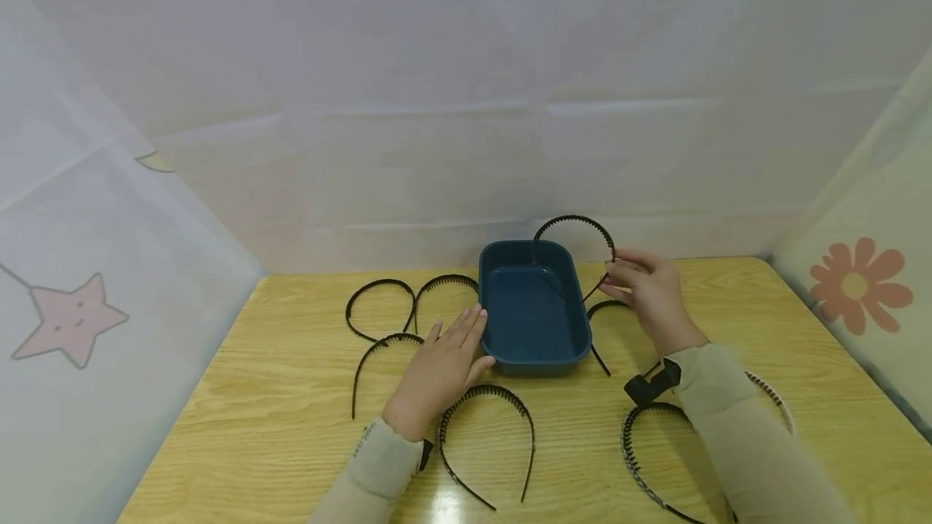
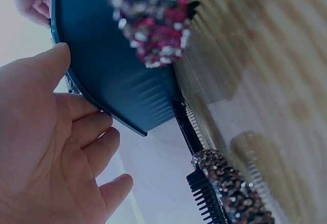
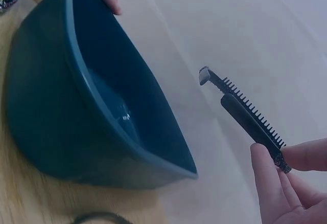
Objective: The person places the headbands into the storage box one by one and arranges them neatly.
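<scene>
Nearest the camera, two black toothed headbands are laid flat on the wooden desk (image 1: 291, 395): one near headband (image 1: 486, 441) just beside the left wrist, another headband (image 1: 644, 459) partly covered by the right sleeve. Between the hands a dark blue tray (image 1: 534, 307) is set at the middle of the desk. The left hand (image 1: 442, 368) is laid flat with straight, relaxed fingers, its fingertips touching the tray's left wall; nothing is grasped by it. A raised headband (image 1: 575, 225) is pinched by one end between the thumb and fingers of the right hand (image 1: 650, 295), held upright over the tray's far right corner, its free end hanging above the tray's inside. Three more headbands (image 1: 386, 310) are spread to the left of the tray, and one further headband (image 1: 600, 322) is seen just right of it.
</scene>
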Demonstrator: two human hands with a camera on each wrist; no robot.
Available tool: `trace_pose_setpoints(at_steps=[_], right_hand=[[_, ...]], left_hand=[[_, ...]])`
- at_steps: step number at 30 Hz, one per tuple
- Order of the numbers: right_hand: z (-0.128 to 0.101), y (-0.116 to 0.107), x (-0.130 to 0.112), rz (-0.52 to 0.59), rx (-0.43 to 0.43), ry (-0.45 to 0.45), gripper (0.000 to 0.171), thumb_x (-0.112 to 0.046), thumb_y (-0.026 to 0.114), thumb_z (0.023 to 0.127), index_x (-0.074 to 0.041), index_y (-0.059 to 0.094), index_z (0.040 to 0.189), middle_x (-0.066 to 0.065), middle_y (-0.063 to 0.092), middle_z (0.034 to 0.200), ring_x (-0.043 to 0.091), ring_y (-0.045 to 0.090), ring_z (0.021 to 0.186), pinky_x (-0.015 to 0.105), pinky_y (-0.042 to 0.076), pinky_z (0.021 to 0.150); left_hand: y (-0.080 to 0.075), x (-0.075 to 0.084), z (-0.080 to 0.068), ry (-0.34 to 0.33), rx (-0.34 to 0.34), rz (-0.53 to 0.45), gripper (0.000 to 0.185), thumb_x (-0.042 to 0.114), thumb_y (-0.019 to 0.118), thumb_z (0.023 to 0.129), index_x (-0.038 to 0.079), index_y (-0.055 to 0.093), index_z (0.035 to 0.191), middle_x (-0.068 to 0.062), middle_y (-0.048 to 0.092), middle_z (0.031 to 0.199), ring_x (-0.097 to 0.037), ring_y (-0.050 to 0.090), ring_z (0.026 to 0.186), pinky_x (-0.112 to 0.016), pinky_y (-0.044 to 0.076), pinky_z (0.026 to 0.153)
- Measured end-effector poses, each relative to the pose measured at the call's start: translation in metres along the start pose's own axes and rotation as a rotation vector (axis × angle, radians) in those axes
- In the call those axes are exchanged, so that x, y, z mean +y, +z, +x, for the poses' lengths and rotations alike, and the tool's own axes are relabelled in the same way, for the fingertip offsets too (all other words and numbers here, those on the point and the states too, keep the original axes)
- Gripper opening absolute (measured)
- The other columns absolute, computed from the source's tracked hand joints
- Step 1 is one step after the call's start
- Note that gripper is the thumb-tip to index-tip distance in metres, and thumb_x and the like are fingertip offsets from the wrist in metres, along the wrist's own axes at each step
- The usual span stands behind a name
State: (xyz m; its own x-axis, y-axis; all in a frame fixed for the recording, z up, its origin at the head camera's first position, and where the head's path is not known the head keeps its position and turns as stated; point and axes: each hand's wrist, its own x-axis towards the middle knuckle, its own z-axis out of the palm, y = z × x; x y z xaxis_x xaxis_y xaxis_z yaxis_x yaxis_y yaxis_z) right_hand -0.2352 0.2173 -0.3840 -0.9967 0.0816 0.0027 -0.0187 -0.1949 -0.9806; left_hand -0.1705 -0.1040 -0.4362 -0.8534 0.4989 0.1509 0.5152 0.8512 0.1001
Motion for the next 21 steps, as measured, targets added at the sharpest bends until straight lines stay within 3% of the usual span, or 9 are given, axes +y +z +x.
trace_pose_setpoints(at_steps=[5,13,21], right_hand=[[0.0,0.02,0.008,-0.08,0.017,-0.007,0.039,0.0,0.062,0.1,0.009,0.05,0.135,0.006,0.064,0.105,0.011,0.07,0.08,0.027,0.062,0.078],[0.0,0.044,0.022,-0.22,0.034,0.003,0.045,0.0,0.061,0.1,0.009,0.049,0.141,0.018,0.052,0.122,0.013,0.069,0.084,0.028,0.061,0.082],[0.0,0.059,0.036,-0.342,0.029,-0.013,0.041,0.001,0.062,0.099,0.008,0.053,0.139,0.022,0.055,0.12,0.012,0.069,0.082,0.026,0.062,0.077]], left_hand=[[0.001,-0.001,0.001,-0.004,-0.011,-0.003,0.071,0.048,0.045,0.107,0.008,0.025,0.161,-0.008,0.023,0.167,-0.023,0.024,0.153,-0.055,0.022,0.123],[0.002,-0.001,0.001,-0.001,-0.01,0.005,0.072,0.05,0.042,0.107,0.008,0.025,0.162,-0.008,0.022,0.167,-0.023,0.023,0.153,-0.055,0.023,0.123],[0.003,-0.002,0.001,-0.001,-0.001,0.009,0.071,0.05,0.042,0.107,0.007,0.025,0.161,-0.007,0.022,0.167,-0.023,0.024,0.153,-0.055,0.024,0.122]])
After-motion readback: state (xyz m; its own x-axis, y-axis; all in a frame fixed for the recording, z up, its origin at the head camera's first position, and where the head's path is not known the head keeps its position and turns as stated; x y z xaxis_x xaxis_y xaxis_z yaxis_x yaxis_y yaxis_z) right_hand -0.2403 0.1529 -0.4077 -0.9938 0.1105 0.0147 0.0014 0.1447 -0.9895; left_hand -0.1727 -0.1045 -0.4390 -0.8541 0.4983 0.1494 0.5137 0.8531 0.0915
